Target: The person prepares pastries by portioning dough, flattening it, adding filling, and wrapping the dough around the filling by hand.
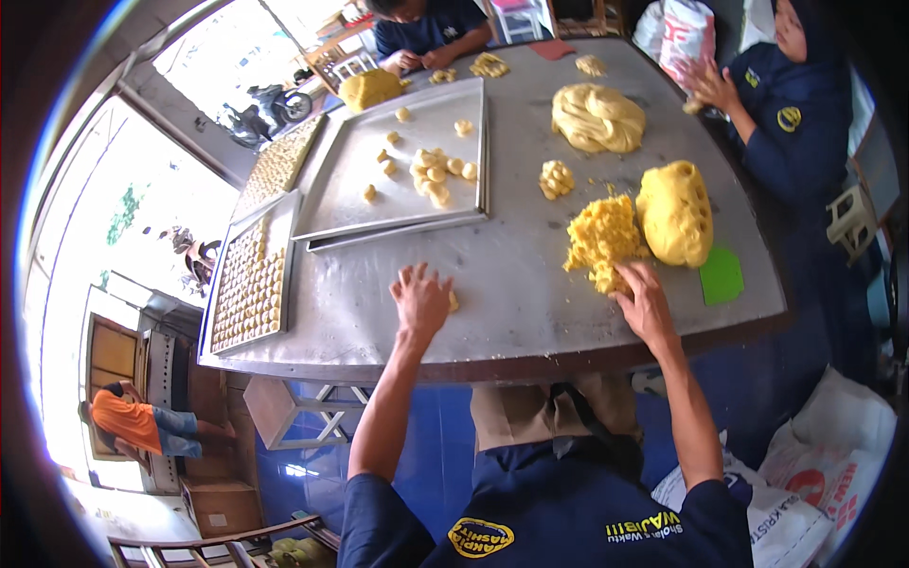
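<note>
My left hand [421,301] is over the steel tabletop, its fingers spread. A small piece of pale dough [454,301] shows at its right edge, partly hidden by the hand. With curved fingers, my right hand [646,301] pinches the near edge of a crumbly yellow mass [604,232]. Right beside that mass sits a large smooth lump of yellow dough [675,214]. A cluster of small dough pieces [556,179] lies just beyond it, and a big folded mound of pale dough [597,117] is farther back.
Stacked metal trays [327,194] hold scattered dough balls; a tray of filled rows [251,289] is at left, another [279,166] behind. A green scraper [722,275] lies at right. Co-workers sit at the far side [431,33] and right [791,114]. Sacks [805,464] stand lower right.
</note>
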`<act>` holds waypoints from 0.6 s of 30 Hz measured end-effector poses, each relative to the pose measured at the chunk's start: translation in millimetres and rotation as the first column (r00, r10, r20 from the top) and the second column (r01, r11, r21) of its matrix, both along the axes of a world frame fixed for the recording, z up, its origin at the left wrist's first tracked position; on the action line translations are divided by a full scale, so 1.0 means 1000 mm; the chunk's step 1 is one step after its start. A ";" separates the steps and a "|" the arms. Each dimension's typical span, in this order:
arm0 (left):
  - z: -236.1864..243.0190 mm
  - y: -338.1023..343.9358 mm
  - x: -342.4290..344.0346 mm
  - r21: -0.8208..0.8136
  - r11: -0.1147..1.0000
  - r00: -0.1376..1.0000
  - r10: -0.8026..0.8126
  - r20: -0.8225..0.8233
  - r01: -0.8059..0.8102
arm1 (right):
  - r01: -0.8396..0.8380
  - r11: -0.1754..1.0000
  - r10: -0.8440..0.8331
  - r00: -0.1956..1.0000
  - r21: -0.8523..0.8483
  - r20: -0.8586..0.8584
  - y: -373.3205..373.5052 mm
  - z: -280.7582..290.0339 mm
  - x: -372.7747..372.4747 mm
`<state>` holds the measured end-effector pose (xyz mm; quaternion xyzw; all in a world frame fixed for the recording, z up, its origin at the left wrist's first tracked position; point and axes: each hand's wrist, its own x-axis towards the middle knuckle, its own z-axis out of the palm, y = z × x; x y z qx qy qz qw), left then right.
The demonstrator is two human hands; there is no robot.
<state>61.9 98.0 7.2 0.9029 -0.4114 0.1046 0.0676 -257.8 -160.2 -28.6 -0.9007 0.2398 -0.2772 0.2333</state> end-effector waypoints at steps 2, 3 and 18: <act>-0.023 0.002 0.000 0.171 0.985 0.997 -0.037 0.065 0.026 | 0.094 0.996 -0.094 0.995 -0.002 -0.023 0.006 -0.012 -0.002; -0.027 0.007 -0.005 0.098 0.994 0.993 -0.064 0.095 0.055 | 0.125 0.992 -0.123 0.990 0.013 -0.070 0.013 -0.012 -0.003; -0.005 -0.022 -0.117 -0.121 0.929 0.928 -0.360 -0.091 0.349 | 0.034 0.973 -0.090 0.966 -0.227 -0.242 -0.009 0.017 0.005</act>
